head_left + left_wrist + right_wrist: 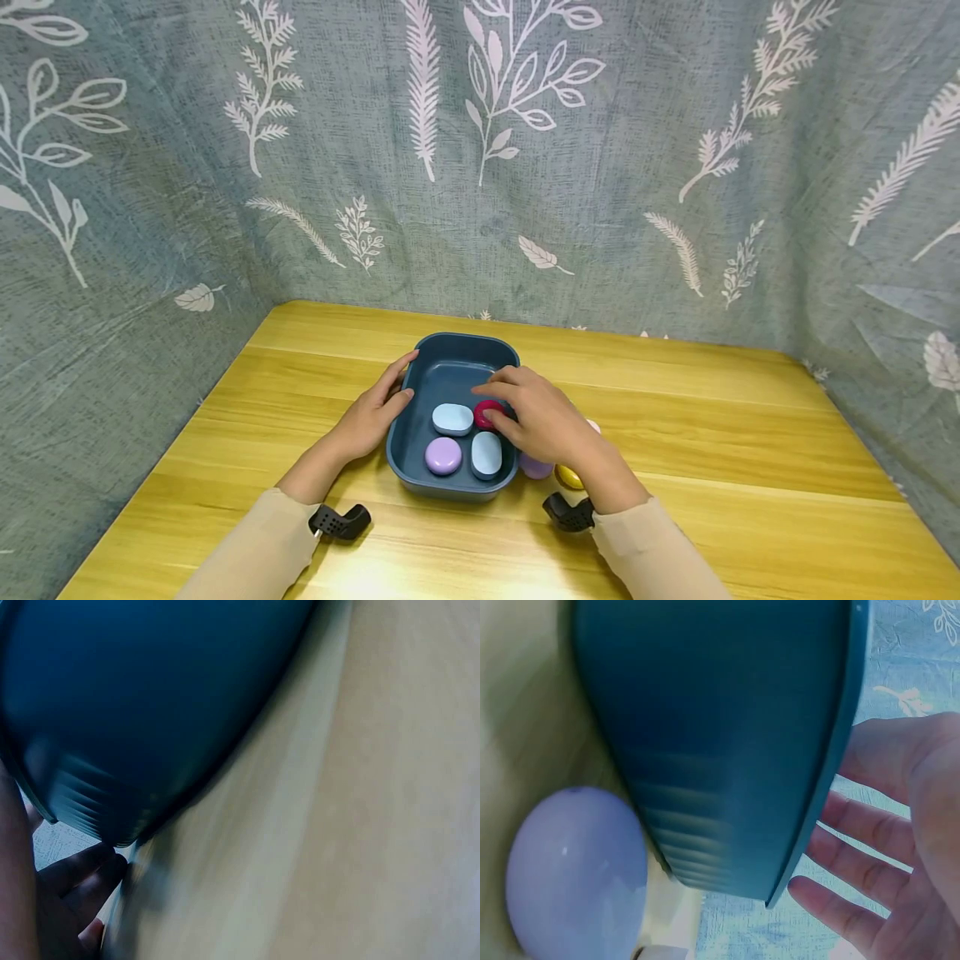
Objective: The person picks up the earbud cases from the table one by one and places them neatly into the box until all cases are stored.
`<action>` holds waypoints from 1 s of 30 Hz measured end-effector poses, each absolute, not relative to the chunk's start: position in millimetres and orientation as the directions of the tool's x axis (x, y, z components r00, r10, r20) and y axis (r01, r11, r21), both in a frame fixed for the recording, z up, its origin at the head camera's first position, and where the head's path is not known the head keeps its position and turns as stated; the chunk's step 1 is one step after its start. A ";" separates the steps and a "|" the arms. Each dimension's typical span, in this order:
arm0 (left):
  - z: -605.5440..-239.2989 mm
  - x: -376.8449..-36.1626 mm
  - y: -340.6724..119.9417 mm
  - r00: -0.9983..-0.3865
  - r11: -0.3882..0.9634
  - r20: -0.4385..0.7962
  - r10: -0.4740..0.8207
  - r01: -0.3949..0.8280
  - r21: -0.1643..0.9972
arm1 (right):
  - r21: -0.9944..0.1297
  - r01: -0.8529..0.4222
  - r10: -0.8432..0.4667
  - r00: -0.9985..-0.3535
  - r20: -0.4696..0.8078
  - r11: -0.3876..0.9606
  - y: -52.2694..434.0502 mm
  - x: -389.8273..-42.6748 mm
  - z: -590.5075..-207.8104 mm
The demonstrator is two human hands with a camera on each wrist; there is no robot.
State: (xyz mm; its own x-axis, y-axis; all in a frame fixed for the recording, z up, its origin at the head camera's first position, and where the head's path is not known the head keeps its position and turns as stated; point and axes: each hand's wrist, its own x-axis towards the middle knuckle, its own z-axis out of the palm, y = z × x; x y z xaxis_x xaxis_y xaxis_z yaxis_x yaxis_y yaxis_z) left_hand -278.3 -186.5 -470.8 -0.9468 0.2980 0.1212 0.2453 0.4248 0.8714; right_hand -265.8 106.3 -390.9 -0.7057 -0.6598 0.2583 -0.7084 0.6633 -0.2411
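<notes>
Bright, even head view with table glare; wrist views blurred, dim

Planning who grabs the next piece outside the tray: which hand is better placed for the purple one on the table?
The right hand, probably. The purple piece lies just right of the tray, beside that wrist. The left hand rests on the tray's far left rim, steadying it.

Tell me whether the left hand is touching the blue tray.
Touching. In the head view the left hand lies against the left wall of the blue tray, thumb and fingers on its rim, with no gap showing.
</notes>
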 end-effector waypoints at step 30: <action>-471.4 -279.2 -186.4 -0.944 0.423 0.123 0.306 0.250 0.871 | -0.304 -0.614 -0.544 -0.788 0.288 0.729 144.3 -267.0 -382.1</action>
